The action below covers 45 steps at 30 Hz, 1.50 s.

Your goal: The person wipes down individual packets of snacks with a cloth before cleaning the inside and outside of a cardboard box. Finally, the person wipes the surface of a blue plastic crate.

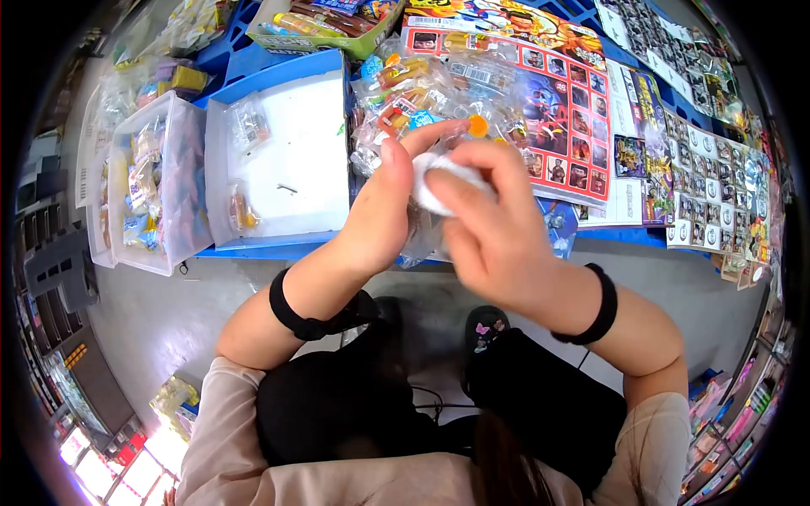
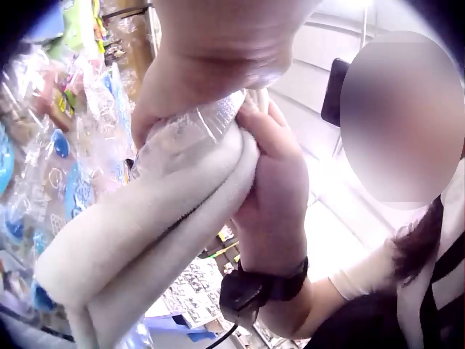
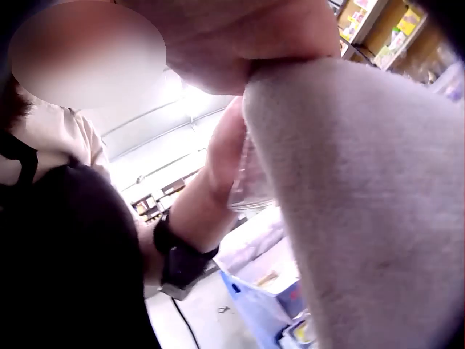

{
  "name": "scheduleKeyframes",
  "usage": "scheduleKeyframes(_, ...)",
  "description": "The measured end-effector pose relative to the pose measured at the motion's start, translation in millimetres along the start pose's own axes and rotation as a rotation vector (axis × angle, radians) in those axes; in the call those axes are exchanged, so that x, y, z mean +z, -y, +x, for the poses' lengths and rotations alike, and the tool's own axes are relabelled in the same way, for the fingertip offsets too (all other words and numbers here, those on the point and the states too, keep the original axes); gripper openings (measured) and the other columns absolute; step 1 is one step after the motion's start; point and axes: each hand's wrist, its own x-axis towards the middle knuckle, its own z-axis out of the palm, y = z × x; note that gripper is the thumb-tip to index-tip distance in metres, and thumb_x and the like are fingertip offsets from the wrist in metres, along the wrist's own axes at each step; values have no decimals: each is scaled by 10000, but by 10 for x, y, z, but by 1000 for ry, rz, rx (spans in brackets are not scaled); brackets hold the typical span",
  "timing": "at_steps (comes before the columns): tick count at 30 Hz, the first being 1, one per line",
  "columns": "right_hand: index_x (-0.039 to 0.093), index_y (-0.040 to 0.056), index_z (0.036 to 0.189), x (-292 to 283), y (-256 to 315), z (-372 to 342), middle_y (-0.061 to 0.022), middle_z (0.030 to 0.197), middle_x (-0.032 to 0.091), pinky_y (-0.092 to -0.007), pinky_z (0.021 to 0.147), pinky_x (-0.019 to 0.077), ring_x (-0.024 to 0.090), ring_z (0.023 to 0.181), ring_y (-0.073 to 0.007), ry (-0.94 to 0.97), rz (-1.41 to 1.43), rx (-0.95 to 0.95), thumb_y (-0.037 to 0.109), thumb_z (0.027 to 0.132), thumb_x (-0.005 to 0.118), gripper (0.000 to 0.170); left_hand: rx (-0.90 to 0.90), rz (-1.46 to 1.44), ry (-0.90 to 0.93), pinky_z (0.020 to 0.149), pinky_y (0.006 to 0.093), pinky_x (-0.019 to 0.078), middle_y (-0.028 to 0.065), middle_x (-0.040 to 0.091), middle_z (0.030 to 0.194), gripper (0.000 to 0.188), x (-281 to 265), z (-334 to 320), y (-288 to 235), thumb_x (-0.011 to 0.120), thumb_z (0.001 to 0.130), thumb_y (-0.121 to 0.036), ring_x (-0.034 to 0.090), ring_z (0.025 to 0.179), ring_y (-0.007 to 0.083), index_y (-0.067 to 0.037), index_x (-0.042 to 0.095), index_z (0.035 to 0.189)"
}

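My right hand point(image 1: 498, 223) grips a folded white cloth point(image 1: 439, 181), its thumb lying over the top. Facing it, my left hand point(image 1: 380, 202) holds a clear plastic package point(image 2: 190, 138), partly hidden between palm and cloth. The left wrist view shows the white cloth point(image 2: 145, 225) hanging in two thick folds against the package, with the right hand point(image 2: 280, 163) around its upper end. In the right wrist view the cloth point(image 3: 363, 182) covers much of the picture, and a corner of the clear package point(image 3: 251, 185) shows beside it. What the package contains is hidden.
Behind the hands lies a pile of clear-wrapped items point(image 1: 413, 93). To its left stand a shallow blue-and-white box point(image 1: 295, 169) with a few small packs and a translucent bin point(image 1: 181, 185) of wrapped goods. Printed sheets point(image 1: 582, 126) spread over the right side; a green box point(image 1: 363, 42) stands behind.
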Motion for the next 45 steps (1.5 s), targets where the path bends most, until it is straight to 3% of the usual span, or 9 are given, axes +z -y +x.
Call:
scheduleKeyframes(6,518,5,1056,52,-35,-58,-181,995,464,-339,698,460,522,879,-314,-94,-63,90,-75,667,560,399,-91,-192,-86,935,350,382,125,514,1147,809,59,30,-49,191,845,-675,489,1083,219,-6,394,1252)
scheduleKeyframes(10,522,-3,1058,47,25,-77,-202,984,471,-359,671,472,540,810,-321,-3,-17,-94,-66,667,584,401,-221,-462,-163,889,366,435,136,527,1135,800,43,51,-120,214,842,-680,537,1024,241,-6,441,1208)
scheduleKeyframes(14,550,12,1036,-30,-184,-136,-186,985,483,-343,683,472,546,823,-311,-31,-107,103,-29,674,599,367,-263,-547,-234,867,366,450,139,542,1114,820,53,102,-117,227,831,-694,553,992,250,5,453,1195)
scheduleKeyframes(18,562,31,1034,75,79,-110,-165,970,511,-366,692,468,542,855,-306,26,3,-158,18,732,579,302,-332,-531,-165,837,373,463,148,549,1104,809,11,127,-125,265,832,-683,558,977,244,15,468,1187)
scheduleKeyframes(20,562,40,1018,3,62,-141,-141,954,520,-368,696,467,547,845,-303,174,56,-72,28,738,582,281,-292,-537,-154,821,388,467,155,554,1091,800,-28,119,-101,270,834,-677,560,971,242,16,477,1174)
scheduleKeyframes(26,562,58,997,-40,-237,-183,-142,1019,463,-351,687,476,546,861,-302,-4,-72,56,-30,646,609,365,-303,-685,-205,849,389,456,149,568,1057,743,7,109,-131,279,853,-636,558,986,261,13,502,1139)
scheduleKeyframes(32,578,99,985,-129,-39,-132,-111,969,528,-366,690,474,541,859,-285,279,-22,-122,55,707,600,283,-316,-640,-264,783,390,474,164,572,1033,745,-84,137,-133,283,850,-626,568,850,253,29,496,1134)
scheduleKeyframes(41,574,80,1015,-113,-303,-76,-129,1016,500,-365,745,462,535,897,-294,97,36,-80,-59,620,598,419,-321,-702,-269,792,394,473,152,572,1007,713,-80,147,-165,281,861,-595,573,848,254,25,457,1167)
scheduleKeyframes(45,592,104,952,-176,-162,-224,-90,967,522,-337,636,464,543,821,-251,304,20,-232,55,711,597,246,-299,-846,-243,811,417,452,137,566,1033,659,-238,122,-166,277,870,-550,557,877,252,13,473,1152)
